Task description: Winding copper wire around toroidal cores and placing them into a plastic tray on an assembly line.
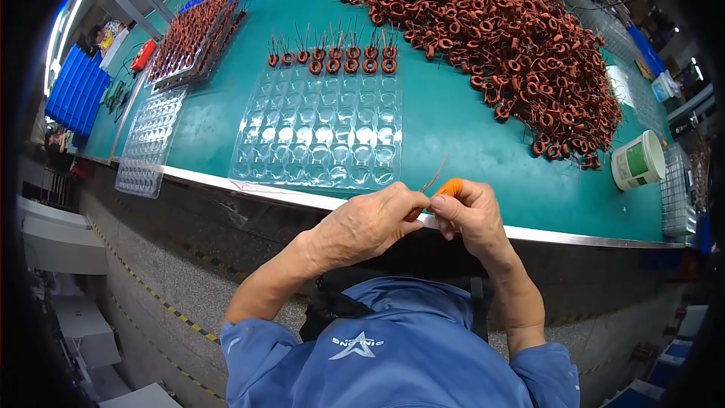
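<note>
Just over the table's front edge, my left hand (375,219) is closed on a small copper-wound ring coil (414,214), mostly hidden by the fingers. Thin wire leads (436,172) stick up from it. Against it my right hand (470,215), with an orange finger cover (451,187), pinches at the coil's wire; the exact grip is hidden. Left of the hands lies a clear plastic tray (317,136) with round pockets. Several ring coils (351,60) sit in its far rows, leads pointing up and away.
A large heap of ring coils (521,53) covers the right back of the green table (445,121). Filled trays (196,41) are stacked at left, near an empty-pocketed tray (151,136) and a blue bin (78,91). A white tub (638,160) stands at right.
</note>
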`<action>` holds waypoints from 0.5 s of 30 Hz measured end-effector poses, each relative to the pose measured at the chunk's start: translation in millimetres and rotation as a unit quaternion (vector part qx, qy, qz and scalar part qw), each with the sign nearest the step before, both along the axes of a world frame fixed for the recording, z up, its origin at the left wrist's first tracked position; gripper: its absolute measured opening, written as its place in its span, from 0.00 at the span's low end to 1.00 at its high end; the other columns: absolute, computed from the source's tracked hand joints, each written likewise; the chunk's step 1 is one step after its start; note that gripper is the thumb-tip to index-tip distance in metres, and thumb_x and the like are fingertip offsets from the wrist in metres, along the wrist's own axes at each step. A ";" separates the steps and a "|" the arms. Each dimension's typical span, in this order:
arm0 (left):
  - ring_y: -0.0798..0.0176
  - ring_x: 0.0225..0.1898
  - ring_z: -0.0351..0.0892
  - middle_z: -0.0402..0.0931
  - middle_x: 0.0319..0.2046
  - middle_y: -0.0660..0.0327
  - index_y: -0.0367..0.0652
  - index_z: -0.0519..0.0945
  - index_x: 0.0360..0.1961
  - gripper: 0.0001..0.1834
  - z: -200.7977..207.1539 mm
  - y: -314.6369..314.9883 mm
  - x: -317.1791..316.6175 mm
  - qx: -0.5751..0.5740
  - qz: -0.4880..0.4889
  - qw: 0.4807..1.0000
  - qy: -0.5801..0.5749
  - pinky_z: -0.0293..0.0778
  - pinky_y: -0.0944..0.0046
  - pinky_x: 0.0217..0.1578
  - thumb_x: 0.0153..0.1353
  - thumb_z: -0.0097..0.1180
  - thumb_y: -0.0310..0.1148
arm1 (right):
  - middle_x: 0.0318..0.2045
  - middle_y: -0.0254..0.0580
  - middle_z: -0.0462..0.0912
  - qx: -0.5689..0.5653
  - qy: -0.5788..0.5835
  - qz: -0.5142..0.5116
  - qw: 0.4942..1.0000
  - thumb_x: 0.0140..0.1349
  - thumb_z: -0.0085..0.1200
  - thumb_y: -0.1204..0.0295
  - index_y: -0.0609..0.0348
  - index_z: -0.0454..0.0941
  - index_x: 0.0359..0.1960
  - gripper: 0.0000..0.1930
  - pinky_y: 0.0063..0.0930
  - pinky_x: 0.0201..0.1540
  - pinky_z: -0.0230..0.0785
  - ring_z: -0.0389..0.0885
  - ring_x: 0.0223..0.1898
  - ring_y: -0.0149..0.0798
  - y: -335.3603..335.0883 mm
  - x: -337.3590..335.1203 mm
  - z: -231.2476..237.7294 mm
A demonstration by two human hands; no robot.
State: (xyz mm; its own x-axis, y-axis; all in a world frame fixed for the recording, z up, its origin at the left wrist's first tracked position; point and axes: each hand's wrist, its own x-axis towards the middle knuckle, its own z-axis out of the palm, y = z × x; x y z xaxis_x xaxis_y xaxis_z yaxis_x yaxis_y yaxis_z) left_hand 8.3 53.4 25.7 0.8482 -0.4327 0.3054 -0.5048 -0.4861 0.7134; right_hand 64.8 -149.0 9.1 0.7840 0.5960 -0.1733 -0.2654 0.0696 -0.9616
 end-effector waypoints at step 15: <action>0.69 0.28 0.74 0.72 0.33 0.59 0.38 0.62 0.50 0.18 -29.4 -16.1 -12.6 -0.438 -0.018 0.881 0.177 0.74 0.69 0.31 0.66 0.54 0.31 | 0.16 0.29 0.75 0.024 -0.085 -0.099 0.991 0.61 0.59 0.70 0.63 0.79 0.30 0.08 0.17 0.17 0.58 0.69 0.16 0.21 9.4 -15.4 11.8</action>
